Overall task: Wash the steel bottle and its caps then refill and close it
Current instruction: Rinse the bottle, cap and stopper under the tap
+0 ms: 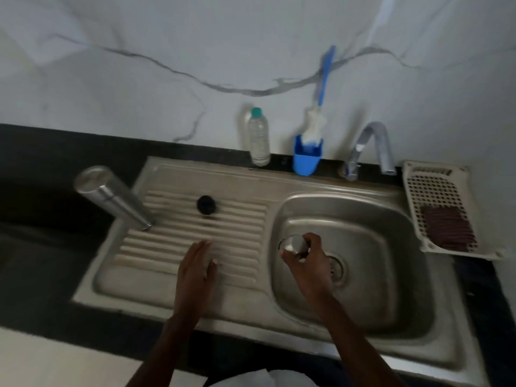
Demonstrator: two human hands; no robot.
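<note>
The steel bottle [111, 198] stands upside down at the left end of the ribbed drainboard [237, 219], mouth on the steel. A small black cap [206, 204] lies on the drainboard's ribs, apart from the bottle. My right hand [305, 263] is over the sink basin [377, 233] and grips a steel cup-shaped cap [293, 244] by its rim. My left hand [195, 272] hovers flat over the near part of the drainboard, fingers straight, holding nothing.
A tap [374, 146] curves over the basin's far edge. Behind the sink stand a clear plastic bottle [258, 138] and a blue holder with a bottle brush [310, 146]. A white drain basket with a brown scrubber [444, 213] sits right of the basin. Black counter surrounds everything.
</note>
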